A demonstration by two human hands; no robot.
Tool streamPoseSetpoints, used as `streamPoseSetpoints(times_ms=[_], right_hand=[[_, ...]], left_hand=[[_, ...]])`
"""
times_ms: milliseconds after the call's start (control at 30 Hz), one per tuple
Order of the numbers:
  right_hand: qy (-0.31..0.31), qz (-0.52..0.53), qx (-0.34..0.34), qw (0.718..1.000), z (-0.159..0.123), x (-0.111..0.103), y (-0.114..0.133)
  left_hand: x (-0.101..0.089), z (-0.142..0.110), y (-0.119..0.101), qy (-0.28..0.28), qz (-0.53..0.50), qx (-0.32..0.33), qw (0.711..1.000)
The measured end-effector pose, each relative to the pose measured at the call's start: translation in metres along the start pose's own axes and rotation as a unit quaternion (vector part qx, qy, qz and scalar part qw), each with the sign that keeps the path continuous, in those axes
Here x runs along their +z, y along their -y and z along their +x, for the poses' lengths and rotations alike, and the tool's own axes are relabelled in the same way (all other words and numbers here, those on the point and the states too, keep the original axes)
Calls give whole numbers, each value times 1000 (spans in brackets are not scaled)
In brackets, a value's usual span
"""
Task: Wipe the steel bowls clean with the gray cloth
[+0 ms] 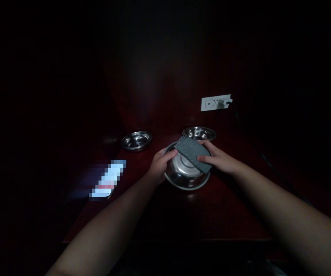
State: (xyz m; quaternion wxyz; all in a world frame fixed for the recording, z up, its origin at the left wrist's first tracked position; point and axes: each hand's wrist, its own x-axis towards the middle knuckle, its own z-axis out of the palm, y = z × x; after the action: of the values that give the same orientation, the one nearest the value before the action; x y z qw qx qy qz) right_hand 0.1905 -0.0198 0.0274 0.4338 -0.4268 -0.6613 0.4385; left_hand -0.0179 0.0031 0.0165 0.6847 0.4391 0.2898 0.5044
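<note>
In the head view, deep shadow swallows the edges of the scene, and a bright panel [108, 180] toward nine o'clock is pixelated beyond reading. The left hand [159, 165] is closed on the steel bowl [182, 172] at its nine o'clock side, thumb on top, the other fingers mostly hidden. The right hand [213, 156], at two o'clock, pinches the grey cloth [191, 149] against the bowl, thumb showing and the lower fingers out of sight. The bowl, mid-table, appears bottom-up, its base facing the viewer; the cloth covers its upper part, long axis running from about ten to four o'clock, checked end at ten. A second dish [200, 132] at one o'clock is partly covered; another [137, 140] sits at ten.
</note>
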Motion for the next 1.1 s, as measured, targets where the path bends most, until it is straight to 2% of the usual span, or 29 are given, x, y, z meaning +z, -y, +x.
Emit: streamPoseSetpoints(times_ms=[200, 433, 500, 567, 667, 833, 1100], right_hand=[[14, -19, 6, 1000, 0, -3, -2], [45, 48, 17, 998, -2, -5, -1], [27, 72, 24, 997, -2, -3, 1], [-16, 89, 35, 995, -1, 0, 2], [-71, 73, 52, 993, 2, 4, -1], [-73, 27, 36, 996, 5, 10, -7], [-69, -3, -18, 997, 3, 19, -9]], left_hand=[[-1, 0, 0, -6, -4, 2, 1000], [-4, 3, -1, -16, -8, 9, 1000], [-4, 4, 0, -16, -9, 10, 1000], [-3, 5, 1, -13, -4, 10, 1000], [-1, 5, 3, -6, 7, 9, 1000], [-1, 5, 5, -18, 6, 9, 1000], [-2, 1, 3, -2, -6, -1, 1000]])
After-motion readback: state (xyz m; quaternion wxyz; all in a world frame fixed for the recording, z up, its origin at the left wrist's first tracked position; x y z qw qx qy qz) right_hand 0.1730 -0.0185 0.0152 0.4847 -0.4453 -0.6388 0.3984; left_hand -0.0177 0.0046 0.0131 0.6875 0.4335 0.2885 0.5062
